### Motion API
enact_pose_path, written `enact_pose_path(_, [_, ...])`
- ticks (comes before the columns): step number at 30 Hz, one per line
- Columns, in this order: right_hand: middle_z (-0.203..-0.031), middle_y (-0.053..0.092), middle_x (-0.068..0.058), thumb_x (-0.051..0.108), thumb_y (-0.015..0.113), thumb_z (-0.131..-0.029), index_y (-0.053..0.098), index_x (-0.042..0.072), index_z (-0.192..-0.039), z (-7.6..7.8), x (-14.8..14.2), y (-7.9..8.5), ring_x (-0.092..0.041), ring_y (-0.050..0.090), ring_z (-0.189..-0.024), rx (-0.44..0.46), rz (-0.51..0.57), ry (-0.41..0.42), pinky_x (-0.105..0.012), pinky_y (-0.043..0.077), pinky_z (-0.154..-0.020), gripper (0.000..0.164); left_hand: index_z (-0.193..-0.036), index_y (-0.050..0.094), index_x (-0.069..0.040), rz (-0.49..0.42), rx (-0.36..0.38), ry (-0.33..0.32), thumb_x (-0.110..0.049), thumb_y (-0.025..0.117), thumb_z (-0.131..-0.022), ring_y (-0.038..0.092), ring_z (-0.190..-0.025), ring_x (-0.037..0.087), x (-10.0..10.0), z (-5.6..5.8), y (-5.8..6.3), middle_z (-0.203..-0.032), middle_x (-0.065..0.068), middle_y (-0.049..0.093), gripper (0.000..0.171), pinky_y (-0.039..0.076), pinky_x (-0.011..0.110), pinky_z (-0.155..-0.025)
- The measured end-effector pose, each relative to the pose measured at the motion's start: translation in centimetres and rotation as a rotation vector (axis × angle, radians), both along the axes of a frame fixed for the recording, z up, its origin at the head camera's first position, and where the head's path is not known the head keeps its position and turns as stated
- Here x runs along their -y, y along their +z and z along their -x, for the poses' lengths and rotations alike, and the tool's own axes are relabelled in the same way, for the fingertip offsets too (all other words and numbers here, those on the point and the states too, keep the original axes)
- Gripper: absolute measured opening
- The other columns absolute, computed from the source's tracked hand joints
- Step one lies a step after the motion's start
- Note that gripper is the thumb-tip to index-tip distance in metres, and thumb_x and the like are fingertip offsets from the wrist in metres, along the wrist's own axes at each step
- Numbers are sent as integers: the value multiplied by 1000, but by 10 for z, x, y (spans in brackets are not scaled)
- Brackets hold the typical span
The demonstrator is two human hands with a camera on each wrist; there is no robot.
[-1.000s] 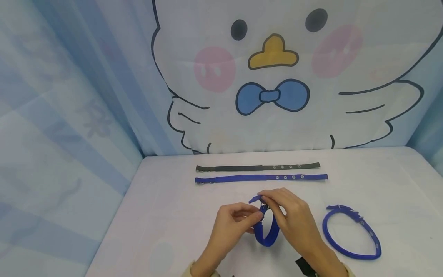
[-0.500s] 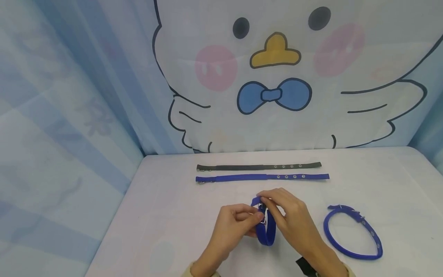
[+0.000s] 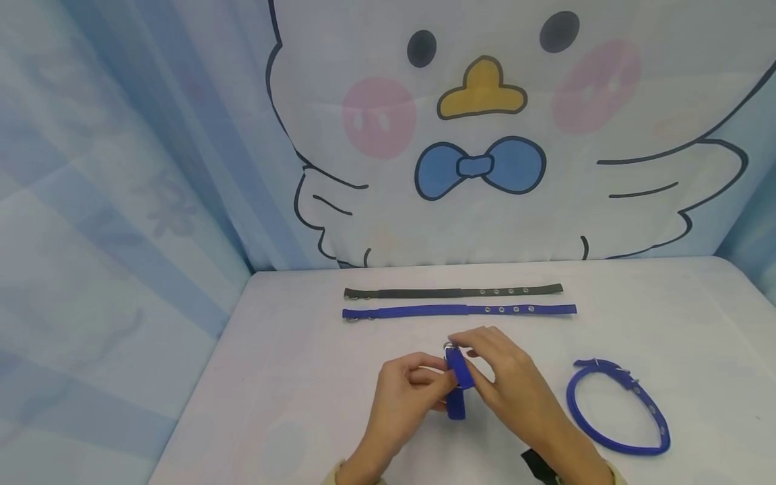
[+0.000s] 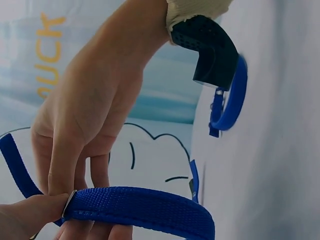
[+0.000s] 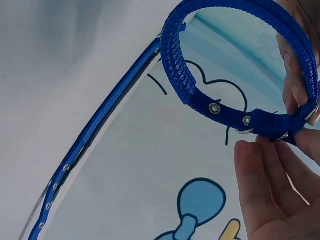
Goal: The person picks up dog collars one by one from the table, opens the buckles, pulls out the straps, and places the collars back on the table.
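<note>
A blue pet collar (image 3: 459,370), bent into a loop, hangs upright between both hands over the table. My left hand (image 3: 412,391) pinches it near the metal buckle (image 3: 450,347), thumb on the near side. Fingertips of my right hand (image 3: 512,387) meet the strap at the buckle from the right, with the thumb lower down. In the right wrist view the loop (image 5: 175,62) shows a metal eyelet (image 5: 214,108) and the overlapped strap beside the fingers. The strap's free tail (image 4: 19,162) sticks out beyond the buckle in the left wrist view.
A second blue collar (image 3: 661,424), buckled into a ring, lies on the table (image 3: 273,377) to the right. Behind the hands a dark green collar (image 3: 418,294) and another blue one (image 3: 424,310) lie flat side by side. A printed curtain (image 3: 473,229) closes off the back.
The held collar has turned, so its loop now appears nearly edge-on in the head view. The strap's end has swung from the left of the buckle down across the front.
</note>
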State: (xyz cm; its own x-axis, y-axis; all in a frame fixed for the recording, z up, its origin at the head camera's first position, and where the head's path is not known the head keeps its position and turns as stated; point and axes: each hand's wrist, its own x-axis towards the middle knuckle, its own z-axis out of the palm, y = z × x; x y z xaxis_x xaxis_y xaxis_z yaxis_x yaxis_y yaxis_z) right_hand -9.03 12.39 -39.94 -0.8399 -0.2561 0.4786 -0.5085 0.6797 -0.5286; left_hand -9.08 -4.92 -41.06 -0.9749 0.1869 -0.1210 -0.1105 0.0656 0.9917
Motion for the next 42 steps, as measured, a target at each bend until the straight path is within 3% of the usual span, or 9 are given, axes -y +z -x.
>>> enact_pose_path(5, [-104, 68, 10, -1, 75, -85, 71, 15, -107, 1, -1, 1, -9, 62, -101, -21, -30, -21, -36, 59, -87, 28, -95, 72, 0, 9, -24, -3, -13, 78, -85, 74, -68, 22, 0, -1, 1, -82, 14, 76, 18, 61, 27, -60])
enact_pose_path(14, [-99, 70, 6, -10, 79, -76, 73, 11, -105, -1, -1, 2, -12, 65, -97, -89, -41, -57, -36, 59, -86, 37, -95, 73, -4, 59, -43, 18, -19, 79, -86, 74, -69, 19, -3, -2, -2, -82, 9, 77, 18, 61, 26, -62])
enact_pose_path(21, [-99, 73, 3, -14, 78, -75, 74, 9, -102, 0, -2, 0, -15, 71, -94, -134, 8, -49, -34, 60, -81, 36, -95, 74, -4, 43, -38, 5, -22, 79, -86, 75, -69, 21, -3, -1, 0, -82, 10, 77, 20, 61, 27, -63])
enact_pose_path(27, [-95, 73, 3, -16, 75, -76, 73, 7, -98, 1, -2, -2, -14, 72, -89, -166, 65, -53, -13, 54, -83, 31, -94, 74, -5, 40, -44, -5, -22, 79, -86, 74, -66, 21, -3, -1, 0, -82, 10, 77, 20, 61, 26, -61])
enact_pose_path(30, [-93, 73, 2, -14, 75, -78, 73, 6, -97, 2, -1, -2, -13, 72, -87, -155, 88, -58, -11, 53, -82, 28, -93, 73, -4, 46, -42, -5, -21, 80, -85, 73, -65, 20, -3, -1, 0, -81, 10, 77, 20, 61, 26, -60])
enact_pose_path(35, [-91, 72, 5, -7, 73, -83, 72, 8, -97, 2, -1, -2, -10, 71, -85, -93, 116, -61, -25, 60, -76, 21, -94, 73, -4, 52, -30, -1, -21, 80, -85, 73, -65, 20, -3, -1, -1, -82, 9, 77, 20, 61, 26, -61])
enact_pose_path(42, [-90, 71, 3, 4, 69, -92, 72, 12, -95, 3, -2, -2, -6, 69, -83, -22, 189, -39, -17, 58, -74, 9, -98, 71, -6, 57, -53, 3, -22, 80, -85, 73, -64, 20, -2, -2, -1, -81, 9, 76, 22, 60, 25, -59])
